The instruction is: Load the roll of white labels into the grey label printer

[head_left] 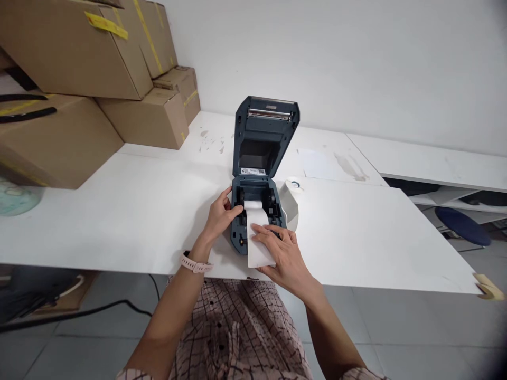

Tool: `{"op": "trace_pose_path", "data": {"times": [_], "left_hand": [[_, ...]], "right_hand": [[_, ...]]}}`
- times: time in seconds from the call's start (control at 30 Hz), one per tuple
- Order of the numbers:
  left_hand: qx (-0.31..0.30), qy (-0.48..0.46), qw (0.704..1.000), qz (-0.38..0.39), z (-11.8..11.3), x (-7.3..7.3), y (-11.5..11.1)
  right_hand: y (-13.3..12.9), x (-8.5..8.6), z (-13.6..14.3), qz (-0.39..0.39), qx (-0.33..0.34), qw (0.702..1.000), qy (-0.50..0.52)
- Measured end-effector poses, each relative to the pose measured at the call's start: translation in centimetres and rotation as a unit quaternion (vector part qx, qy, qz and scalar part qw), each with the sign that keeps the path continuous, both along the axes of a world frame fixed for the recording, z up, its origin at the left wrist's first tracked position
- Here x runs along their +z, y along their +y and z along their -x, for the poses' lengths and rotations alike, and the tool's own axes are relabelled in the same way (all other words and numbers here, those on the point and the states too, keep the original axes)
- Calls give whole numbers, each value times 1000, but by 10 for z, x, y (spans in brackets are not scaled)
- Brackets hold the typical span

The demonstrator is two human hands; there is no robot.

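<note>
A dark grey label printer (240,232) stands on the white table near its front edge, lid (257,134) raised. Inside sits a white label roll (253,205), its paper strip (259,253) drawn out over the front of the printer. My left hand (218,216) grips the printer's left side, thumb over the rim beside the roll and fingers along the outside. Across the strip lie the fingers of my right hand (283,253), with the thumb at the strip's lower end, partly hidden. To the printer's right, a pale curled piece of backing paper (291,208) touches or nearly touches it.
Cardboard boxes (75,47) with yellow tape are stacked at the left. A pale green translucent object (16,198) is at the far left edge. The white table (356,232) extends right, beside a shelf unit (439,161) and a blue stool (461,224). A black cable (114,303) hangs below.
</note>
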State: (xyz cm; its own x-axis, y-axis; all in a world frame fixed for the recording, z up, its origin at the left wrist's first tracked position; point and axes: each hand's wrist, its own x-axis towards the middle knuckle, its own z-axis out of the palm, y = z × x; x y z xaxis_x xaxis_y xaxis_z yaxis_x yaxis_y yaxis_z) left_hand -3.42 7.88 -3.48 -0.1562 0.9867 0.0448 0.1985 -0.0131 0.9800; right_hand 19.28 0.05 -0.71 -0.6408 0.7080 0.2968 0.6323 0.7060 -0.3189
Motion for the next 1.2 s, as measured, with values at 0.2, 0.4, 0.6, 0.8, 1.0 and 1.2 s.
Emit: {"op": "trace_pose_path", "data": {"times": [0.2,0.4,0.6,0.8,1.0,1.2], "left_hand": [[2,0,1000,-5,1,-2,0],[-2,10,1000,-1,0,0,0],[3,-12,1000,6,2,3,-3],[115,104,978,-137,-13,27,-46],[-28,285,906,-311,-51,15,-123],[-36,341,888,-306,-55,-6,-138]], "right_hand": [[0,0,1,5,-4,1000,4],[0,1,-1,11,0,1000,9],[0,-4,2,0,-8,1000,11],[0,10,-9,42,19,999,15],[42,63,-49,113,89,970,195],[178,86,-21,83,-84,931,345]]}}
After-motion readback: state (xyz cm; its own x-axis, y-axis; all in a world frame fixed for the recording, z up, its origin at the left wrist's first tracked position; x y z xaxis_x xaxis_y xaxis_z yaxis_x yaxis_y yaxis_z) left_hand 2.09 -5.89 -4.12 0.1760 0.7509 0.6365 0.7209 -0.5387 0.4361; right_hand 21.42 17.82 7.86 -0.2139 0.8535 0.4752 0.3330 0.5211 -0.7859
